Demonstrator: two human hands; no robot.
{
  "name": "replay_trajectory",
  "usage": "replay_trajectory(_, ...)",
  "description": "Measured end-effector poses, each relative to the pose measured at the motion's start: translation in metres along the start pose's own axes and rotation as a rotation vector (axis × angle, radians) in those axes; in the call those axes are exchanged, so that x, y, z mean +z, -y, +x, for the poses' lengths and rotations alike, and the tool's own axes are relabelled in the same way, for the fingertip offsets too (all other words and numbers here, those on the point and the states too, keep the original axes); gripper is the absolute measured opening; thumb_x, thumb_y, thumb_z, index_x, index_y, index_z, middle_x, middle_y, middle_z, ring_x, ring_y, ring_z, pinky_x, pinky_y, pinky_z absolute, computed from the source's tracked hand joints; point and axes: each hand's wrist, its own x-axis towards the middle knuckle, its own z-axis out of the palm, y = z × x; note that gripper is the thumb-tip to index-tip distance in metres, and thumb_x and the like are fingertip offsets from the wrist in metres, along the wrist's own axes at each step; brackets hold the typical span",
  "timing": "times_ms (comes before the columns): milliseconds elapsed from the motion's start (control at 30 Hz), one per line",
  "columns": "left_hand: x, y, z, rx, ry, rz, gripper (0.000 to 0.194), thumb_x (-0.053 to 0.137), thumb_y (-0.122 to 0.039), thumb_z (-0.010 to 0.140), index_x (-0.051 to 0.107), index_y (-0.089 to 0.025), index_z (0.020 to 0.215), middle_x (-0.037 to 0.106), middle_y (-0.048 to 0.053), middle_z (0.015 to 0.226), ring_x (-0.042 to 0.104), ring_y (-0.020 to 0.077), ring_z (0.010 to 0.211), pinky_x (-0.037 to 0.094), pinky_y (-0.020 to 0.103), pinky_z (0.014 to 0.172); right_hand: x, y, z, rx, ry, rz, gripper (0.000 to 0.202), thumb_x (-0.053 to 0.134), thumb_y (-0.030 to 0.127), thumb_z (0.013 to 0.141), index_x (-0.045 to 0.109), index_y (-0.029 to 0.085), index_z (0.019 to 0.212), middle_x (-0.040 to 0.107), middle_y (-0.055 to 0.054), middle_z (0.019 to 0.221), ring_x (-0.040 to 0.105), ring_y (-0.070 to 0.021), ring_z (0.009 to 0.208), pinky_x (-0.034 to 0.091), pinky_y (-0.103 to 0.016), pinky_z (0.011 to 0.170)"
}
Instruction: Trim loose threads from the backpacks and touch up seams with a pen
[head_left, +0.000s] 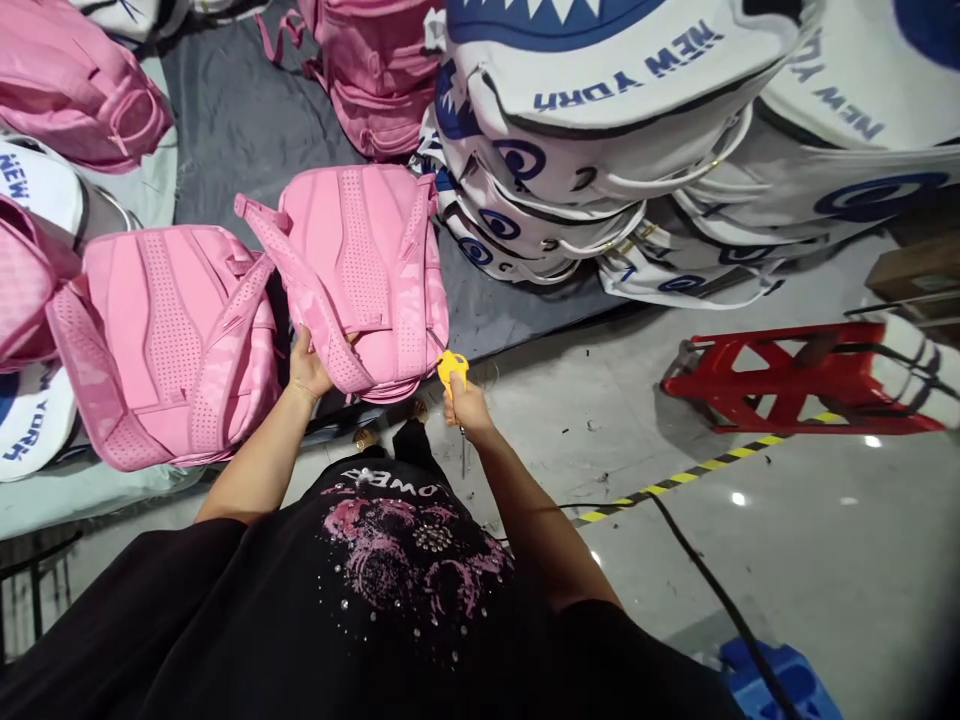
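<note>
A pink backpack [367, 240] lies with its padded back panel and shoulder straps facing up, close to the edge of the grey-covered table. On its near left side, my left hand [309, 368] grips it, the thumb outside and the fingers partly hidden under a camouflage-patterned strap. My right hand [463, 402] is closed around a yellow-handled tool [452, 368] at the bag's near right corner. A thin dark tip on the tool points toward the bag; whether they touch, I cannot tell.
Another pink backpack [161, 330] lies at the left. White bags [622, 110] printed "NEW YORK" are stacked at the right. A red stool [780, 375] lies on the floor [570, 430], near striped tape [705, 465], a black cable [705, 570] and a blue plastic object [784, 685].
</note>
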Motion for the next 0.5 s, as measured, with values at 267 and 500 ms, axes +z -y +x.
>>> replay_trajectory(267,0.017,0.021,-0.059,0.393,-0.545,0.952,0.077,0.067,-0.061,0.081,0.053,-0.014,0.14,0.063,0.021,0.134,0.058,0.0361,0.129,0.043,0.056,0.111,-0.038,0.011,0.006,0.033,0.18,0.078,0.055,0.055,0.075,0.084,0.047,0.022,0.071,0.039,0.008,0.046,0.039,-0.0085,0.036,0.039,-0.021,0.036)
replay_trajectory(500,0.047,0.087,-0.024,0.485,-0.001,2.359,0.092,0.075,-0.014,0.073,0.036,-0.016,0.157,0.021,0.025,0.165,0.018,0.0435,0.154,0.012,0.066,0.122,-0.13,-0.009,-0.02,0.056,0.175,-0.044,0.054,0.057,0.073,0.081,0.055,0.018,0.081,0.057,0.003,0.056,0.055,-0.0117,0.045,0.052,-0.026,0.05)
